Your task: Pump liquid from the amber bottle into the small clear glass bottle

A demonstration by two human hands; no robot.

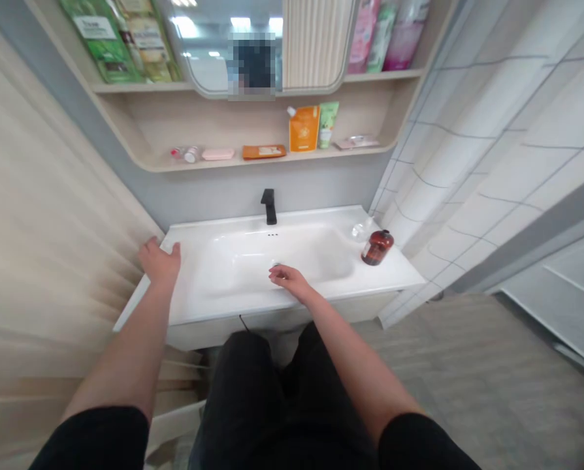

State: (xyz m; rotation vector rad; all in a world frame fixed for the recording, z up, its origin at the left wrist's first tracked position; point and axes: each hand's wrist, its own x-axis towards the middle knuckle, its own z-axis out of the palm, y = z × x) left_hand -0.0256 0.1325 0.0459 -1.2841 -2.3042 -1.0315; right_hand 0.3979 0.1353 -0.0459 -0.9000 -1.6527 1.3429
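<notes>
My left hand [160, 262] rests at the left end of the white washbasin [194, 287], with thumb and fingers spread and nothing in them. Over the front of the bowl, close to the drain [275, 264], hovers my right hand [291, 282]. Its fingers are loosely bent with a gap between them, and I see nothing held. A black faucet [269, 206] stands at the back of the basin. On the right end of the counter is a brown bottle [377, 248], with a clear, blurred item [358, 231] beside it.
Above the basin hangs a shelf [149, 160] with an orange pouch [304, 128], a green tube [328, 124], an orange packet [264, 152] and a pink case [218, 155]. A mirror [204, 65] sits between several bottles. Curtains hang left and right.
</notes>
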